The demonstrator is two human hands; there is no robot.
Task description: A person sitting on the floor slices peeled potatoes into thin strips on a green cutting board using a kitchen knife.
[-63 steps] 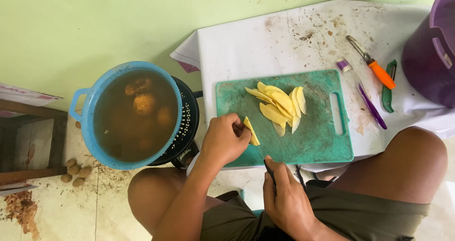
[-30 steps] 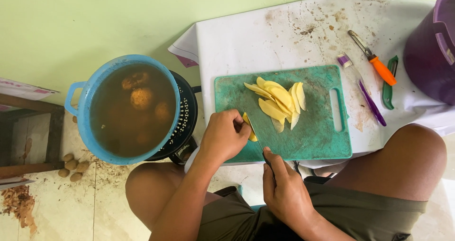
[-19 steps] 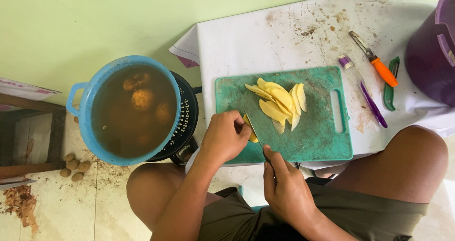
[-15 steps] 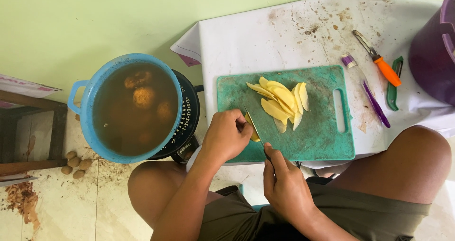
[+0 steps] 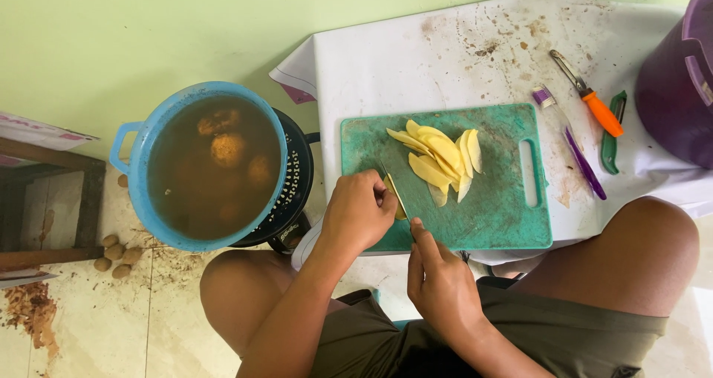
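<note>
Head view is showing the left hand [image 5: 356, 216] with fingers curled, pinching a yellow potato piece [image 5: 396, 200] at the green cutting board [image 5: 490, 222]'s near-left corner; the right hand [image 5: 440, 285] is gripping a knife [image 5: 396, 194], blade beside those fingers; cut slices [image 5: 440, 159] are lying mid-board on the white desk [image 5: 416, 66]; a blue pot [image 5: 212, 166] is sitting left.

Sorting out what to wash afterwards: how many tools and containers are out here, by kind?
Knives: 1
Peelers: 3 (orange, green, purple)
Cutting boards: 1
Blue pots: 1
Purple buckets: 1
Total: 7
</note>
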